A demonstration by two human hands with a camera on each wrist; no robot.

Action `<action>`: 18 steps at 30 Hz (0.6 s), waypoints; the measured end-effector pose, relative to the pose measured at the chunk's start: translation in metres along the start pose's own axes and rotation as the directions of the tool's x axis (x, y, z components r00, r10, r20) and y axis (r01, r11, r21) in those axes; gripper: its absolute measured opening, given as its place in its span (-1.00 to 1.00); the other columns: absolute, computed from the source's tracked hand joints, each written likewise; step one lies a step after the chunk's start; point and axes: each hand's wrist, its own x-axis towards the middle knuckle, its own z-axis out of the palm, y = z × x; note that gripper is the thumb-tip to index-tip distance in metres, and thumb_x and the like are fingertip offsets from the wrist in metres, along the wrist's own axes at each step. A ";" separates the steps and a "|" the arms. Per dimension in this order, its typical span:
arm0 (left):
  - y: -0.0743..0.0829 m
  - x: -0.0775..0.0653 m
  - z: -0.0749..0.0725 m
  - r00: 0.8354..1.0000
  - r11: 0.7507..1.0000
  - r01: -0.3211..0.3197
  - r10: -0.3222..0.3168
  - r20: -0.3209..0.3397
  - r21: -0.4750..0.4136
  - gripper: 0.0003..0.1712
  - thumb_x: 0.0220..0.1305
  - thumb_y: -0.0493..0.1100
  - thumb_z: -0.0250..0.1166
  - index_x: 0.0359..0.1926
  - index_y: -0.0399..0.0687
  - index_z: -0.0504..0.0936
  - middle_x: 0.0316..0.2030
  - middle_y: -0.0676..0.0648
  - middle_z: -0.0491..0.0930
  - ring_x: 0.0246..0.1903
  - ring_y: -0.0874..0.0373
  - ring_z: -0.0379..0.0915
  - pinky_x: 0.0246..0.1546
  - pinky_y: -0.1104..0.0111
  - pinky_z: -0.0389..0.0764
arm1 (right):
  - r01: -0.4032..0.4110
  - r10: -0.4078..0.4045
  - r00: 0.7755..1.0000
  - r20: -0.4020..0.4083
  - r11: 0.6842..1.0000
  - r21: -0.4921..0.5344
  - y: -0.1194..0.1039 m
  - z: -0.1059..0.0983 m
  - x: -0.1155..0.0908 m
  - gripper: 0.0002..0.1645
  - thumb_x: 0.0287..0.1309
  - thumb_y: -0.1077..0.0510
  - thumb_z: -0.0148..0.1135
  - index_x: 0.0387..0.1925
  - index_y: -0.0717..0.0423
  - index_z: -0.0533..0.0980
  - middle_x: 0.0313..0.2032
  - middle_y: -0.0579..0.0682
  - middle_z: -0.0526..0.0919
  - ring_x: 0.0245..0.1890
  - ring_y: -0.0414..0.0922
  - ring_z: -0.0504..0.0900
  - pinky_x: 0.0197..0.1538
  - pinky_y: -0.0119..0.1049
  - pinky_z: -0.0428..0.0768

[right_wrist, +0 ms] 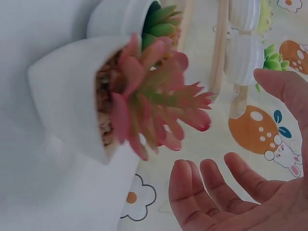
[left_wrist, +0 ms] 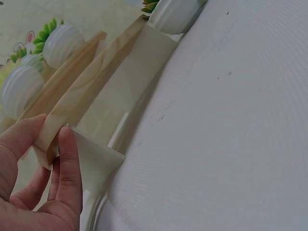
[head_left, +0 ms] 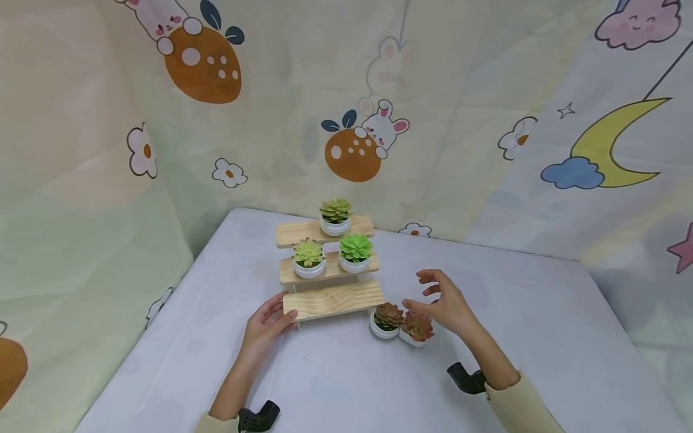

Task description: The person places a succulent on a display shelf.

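A three-tier wooden display stand [head_left: 332, 300] stands on the table, and my left hand [head_left: 266, 323] pinches the left end of its lowest board between thumb and fingers. In the left wrist view the thumb lies on top of that board [left_wrist: 79, 91]. My right hand [head_left: 446, 304] hovers with parted fingers near a reddish succulent [head_left: 418, 326] in a white pot, holding nothing. Beside it sits a brownish succulent [head_left: 388, 317] in a round white pot, by the stand's right front corner. The right wrist view shows the reddish succulent [right_wrist: 154, 98] close, apart from the fingers.
On the middle board stand a yellow-green succulent [head_left: 308, 254] and a bright green succulent [head_left: 355, 248]. Another green succulent [head_left: 335, 211] is on the top board. A white cloth [head_left: 335, 385] covers the table, and a printed curtain [head_left: 449, 120] hangs behind.
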 end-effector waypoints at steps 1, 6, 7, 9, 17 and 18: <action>0.000 0.000 0.000 1.000 1.000 0.002 -0.002 0.000 0.003 -0.31 0.07 -0.38 0.32 0.25 -0.18 0.32 0.00 -0.15 0.36 -0.24 0.26 0.55 -0.21 0.38 0.68 | -0.004 0.004 1.000 0.004 1.000 0.003 0.002 0.001 -0.002 -0.18 -0.09 -0.02 0.43 0.16 0.20 0.27 0.06 0.17 0.40 -0.04 0.06 0.44 -0.21 -0.32 0.56; 0.002 0.000 0.000 1.000 1.000 0.006 -0.006 -0.004 0.009 -0.31 0.07 -0.37 0.33 0.25 -0.17 0.32 0.01 -0.16 0.35 -0.23 0.26 0.54 -0.21 0.40 0.68 | -0.014 0.014 1.000 0.010 1.000 0.004 0.015 0.008 -0.009 -0.21 -0.11 0.02 0.45 0.12 0.22 0.30 0.05 0.21 0.41 -0.07 0.05 0.43 -0.31 -0.36 0.53; 0.002 0.000 0.000 1.000 1.000 0.006 -0.006 -0.004 0.010 -0.31 0.07 -0.37 0.33 0.26 -0.17 0.32 0.01 -0.16 0.35 -0.23 0.26 0.55 -0.21 0.40 0.67 | -0.023 0.023 1.000 0.010 1.000 0.004 0.018 0.011 -0.010 -0.20 -0.12 0.02 0.46 0.12 0.22 0.30 0.05 0.21 0.41 -0.08 0.04 0.43 -0.32 -0.37 0.52; 0.002 0.000 0.001 1.000 1.000 0.007 -0.007 -0.003 0.012 -0.31 0.07 -0.36 0.33 0.26 -0.17 0.32 0.00 -0.15 0.35 -0.23 0.26 0.54 -0.21 0.40 0.67 | -0.036 0.036 0.999 0.013 0.999 0.005 0.023 0.014 -0.014 -0.20 -0.14 0.02 0.47 0.11 0.22 0.31 0.05 0.22 0.41 -0.08 0.03 0.43 -0.32 -0.36 0.50; 0.001 -0.001 0.001 1.000 1.000 0.000 0.000 -0.003 0.001 -0.32 0.08 -0.39 0.32 0.25 -0.18 0.33 -0.01 -0.13 0.37 -0.23 0.26 0.55 -0.23 0.39 0.68 | -0.089 0.089 0.996 0.012 0.996 -0.008 0.041 0.029 -0.026 -0.04 -0.31 -0.03 0.56 0.14 0.20 0.29 0.05 0.15 0.41 -0.09 0.00 0.41 -0.25 -0.33 0.47; 0.001 -0.001 0.001 1.000 1.000 0.000 0.000 -0.002 0.001 -0.32 0.08 -0.38 0.32 0.25 -0.18 0.32 -0.01 -0.13 0.37 -0.22 0.26 0.55 -0.22 0.39 0.68 | -0.086 0.086 0.996 0.005 0.996 -0.009 0.043 0.030 -0.027 -0.02 -0.33 -0.02 0.57 0.14 0.20 0.28 0.05 0.16 0.41 -0.10 0.00 0.42 -0.24 -0.32 0.47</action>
